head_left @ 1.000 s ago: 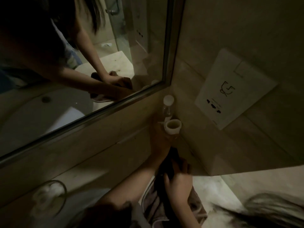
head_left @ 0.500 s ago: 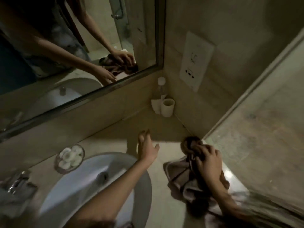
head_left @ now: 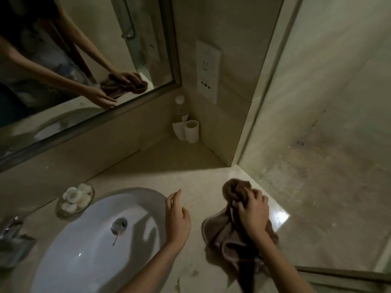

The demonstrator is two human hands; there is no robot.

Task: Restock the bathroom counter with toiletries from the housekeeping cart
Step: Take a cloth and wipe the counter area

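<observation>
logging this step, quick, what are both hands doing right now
Left hand: open, holding nothing, over the sink rim.
Right hand: gripping the brown cloth.

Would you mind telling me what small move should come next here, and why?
Probably sweep the bunched brown cloth across the pale stone counter toward the white cup in the corner: the right hand grips it, and the left hand hovers open, holding nothing.

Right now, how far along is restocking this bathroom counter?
Looks done: a white cup and a bottle stand in the back corner, and a glass dish of white round pieces sits beside the sink. In hand: the right hand grips a brown cloth on the counter; the left hand hovers open, holding nothing. Left: no cart or toiletries in view, so I cannot tell what remains.
</observation>
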